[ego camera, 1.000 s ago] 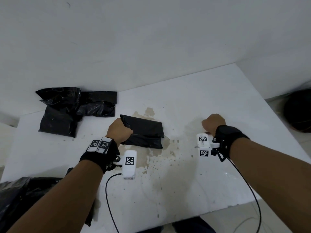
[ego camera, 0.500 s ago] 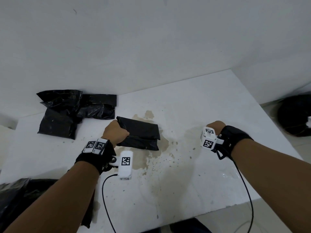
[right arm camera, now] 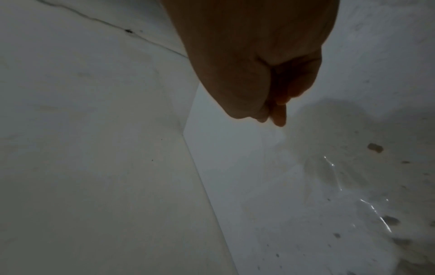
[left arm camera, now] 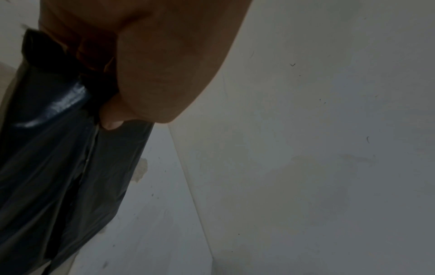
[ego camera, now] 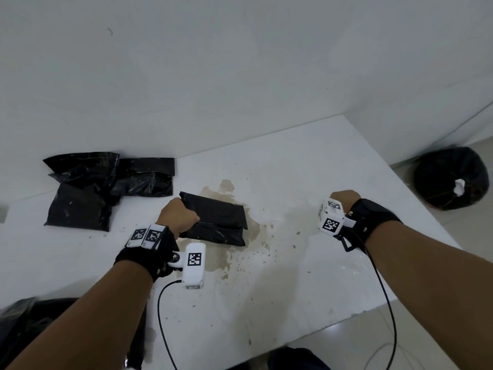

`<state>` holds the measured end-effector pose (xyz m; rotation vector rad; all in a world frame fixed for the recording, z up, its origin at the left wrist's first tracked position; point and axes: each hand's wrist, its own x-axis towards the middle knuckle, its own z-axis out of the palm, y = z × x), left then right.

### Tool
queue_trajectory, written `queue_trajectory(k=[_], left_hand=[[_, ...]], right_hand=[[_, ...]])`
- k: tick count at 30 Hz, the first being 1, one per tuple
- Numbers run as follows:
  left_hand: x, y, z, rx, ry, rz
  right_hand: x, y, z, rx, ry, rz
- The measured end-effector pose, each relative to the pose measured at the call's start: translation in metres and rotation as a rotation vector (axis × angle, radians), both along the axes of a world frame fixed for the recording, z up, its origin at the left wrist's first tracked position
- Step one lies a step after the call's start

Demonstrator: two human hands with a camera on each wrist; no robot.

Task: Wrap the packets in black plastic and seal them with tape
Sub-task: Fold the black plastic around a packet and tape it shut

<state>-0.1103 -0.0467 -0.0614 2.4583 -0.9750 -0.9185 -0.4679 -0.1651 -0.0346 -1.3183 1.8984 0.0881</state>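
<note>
A packet wrapped in black plastic lies mid-table on a brown stain. My left hand grips its left end, with fingers curled round the bunched plastic and a fingertip showing at the fold. My right hand hovers over the table about a packet's length to the right. Its thumb and fingers are pinched together. A thin clear film, seemingly a strip of tape, trails from them and glints above the table.
Other black-wrapped packets are piled at the table's back left by the wall. Loose black plastic hangs over the near left corner. A full black bag sits on the floor beyond the white table's right edge.
My right wrist has turned while the hand has stayed almost in place. The left hand keeps its hold on the packet, which has not moved.
</note>
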Motion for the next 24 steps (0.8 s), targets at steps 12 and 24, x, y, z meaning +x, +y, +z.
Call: queue_trajectory(k=[12,24], left_hand=[[0.017,0.020,0.008,0.000,0.013,0.011],[0.020,0.019,0.017,-0.023,0.036,0.019]], right_hand=[[0.035,0.003,0.029,-0.294,-0.014,-0.262],[0.047,-0.002,0.065,-0.336,-0.275,-0.372]])
